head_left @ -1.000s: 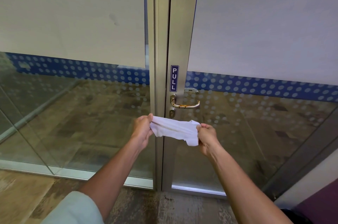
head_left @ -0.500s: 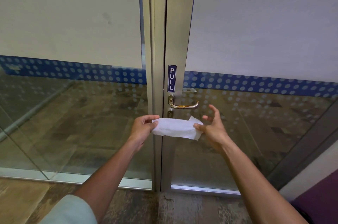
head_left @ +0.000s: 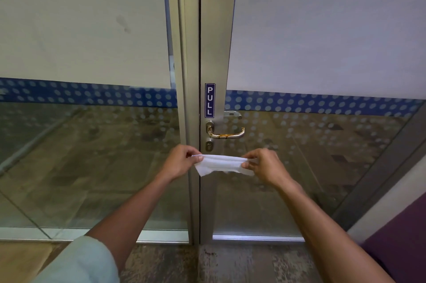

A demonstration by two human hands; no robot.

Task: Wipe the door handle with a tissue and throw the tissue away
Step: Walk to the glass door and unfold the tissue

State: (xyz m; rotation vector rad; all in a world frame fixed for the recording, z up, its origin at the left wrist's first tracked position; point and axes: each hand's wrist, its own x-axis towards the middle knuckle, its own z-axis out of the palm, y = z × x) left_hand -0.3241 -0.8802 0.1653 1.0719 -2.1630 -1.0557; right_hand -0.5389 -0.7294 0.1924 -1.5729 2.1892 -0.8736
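Note:
A white tissue is stretched flat between both hands, a little below the door handle. My left hand pinches its left end and my right hand pinches its right end. The metal lever door handle sits on the aluminium door frame, under a blue PULL sign, with a keyhole just beneath it. Neither hand nor tissue touches the handle.
The glass door on the right and a fixed glass panel on the left carry a blue dotted band and frosted upper film. A purple surface fills the lower right corner. Worn wooden floor lies at my feet.
My right hand, open-fingered half a second ago, has closed its fingers on the tissue's right end. The tissue is now folded narrower and held taut, slightly closer to the handle.

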